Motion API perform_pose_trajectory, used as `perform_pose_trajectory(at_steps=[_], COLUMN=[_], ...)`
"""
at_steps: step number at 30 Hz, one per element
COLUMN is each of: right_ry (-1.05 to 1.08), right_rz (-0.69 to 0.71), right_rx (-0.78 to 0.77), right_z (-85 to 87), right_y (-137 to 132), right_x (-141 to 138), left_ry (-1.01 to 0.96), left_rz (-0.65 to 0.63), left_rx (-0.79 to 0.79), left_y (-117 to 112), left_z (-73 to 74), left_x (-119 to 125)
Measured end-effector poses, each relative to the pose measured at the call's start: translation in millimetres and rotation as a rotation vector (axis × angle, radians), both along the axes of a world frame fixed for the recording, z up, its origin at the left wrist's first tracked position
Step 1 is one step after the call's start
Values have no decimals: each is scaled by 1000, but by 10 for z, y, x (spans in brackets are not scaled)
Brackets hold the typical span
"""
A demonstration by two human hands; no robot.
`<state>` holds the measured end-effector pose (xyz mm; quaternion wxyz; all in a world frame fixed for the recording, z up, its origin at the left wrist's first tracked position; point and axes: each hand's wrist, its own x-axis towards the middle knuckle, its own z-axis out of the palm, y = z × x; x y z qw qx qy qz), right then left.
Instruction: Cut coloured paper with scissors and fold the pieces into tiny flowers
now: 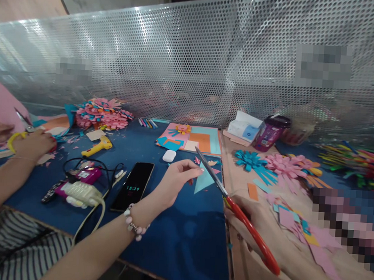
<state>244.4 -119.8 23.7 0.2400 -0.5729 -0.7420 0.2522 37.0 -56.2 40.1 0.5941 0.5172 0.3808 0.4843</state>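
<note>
Between thumb and fingers, my left hand (178,179) pinches a small light-blue piece of paper (204,180) with a pointed corner hanging down. My right hand (254,220) grips red-handled scissors (251,228); their blades point up and to the left, right beside the paper. The blades look closed or nearly so. Under and around the paper, small pink scraps lie on the blue tabletop (193,246). Behind my hands sits a stack of coloured paper sheets (219,142) with a small paper flower (183,129) on it. A white earbud case (169,156) lies close to my left hand.
A phone (135,185), a power strip with cables (82,190) and a yellow glue gun (98,146) lie left. A co-worker's hands (31,145) hold yellow-handled scissors at far left. Paper flowers (282,165), a purple cup (271,132) and pipe cleaners (356,163) stand right. Perforated metal (185,64) rises behind.
</note>
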Motion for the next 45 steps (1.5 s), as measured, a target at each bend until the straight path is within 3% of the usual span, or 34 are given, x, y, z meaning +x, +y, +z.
perform_pose_trajectory(at_steps=[6,10,14,18,21,25,32,37,42,45], right_ry=[-211,-368,-308,-298,-204,38,431,490,489,578], right_rz=[-158,-216,-132,32,20,-33,-23,-50,48,36], right_rx=[172,161,82,274,322,216,57,59,72,17], right_z=[-327,-486,-457,-301,-174,-94,-301,-369,-334,-348], right_y=[239,341,355,316,278,318,574,573,519,549], right_x=[143,201,210,200,155,-3,-225,-218,-224,-206], left_ry=[-141,-195,-129,-11,47,117,249,343,269,257], left_rz=[37,122,115,64,33,-12,-11,-70,-131,-122], left_rx=[-20,7,-7,3,10,52,97,87,45,67], left_y=[81,178,232,225,209,193,191,166,121,121], left_z=[-16,-51,-111,-169,-212,-276,-427,-512,-493,-475], left_x=[-39,-67,-49,-14,3,28,70,140,204,192])
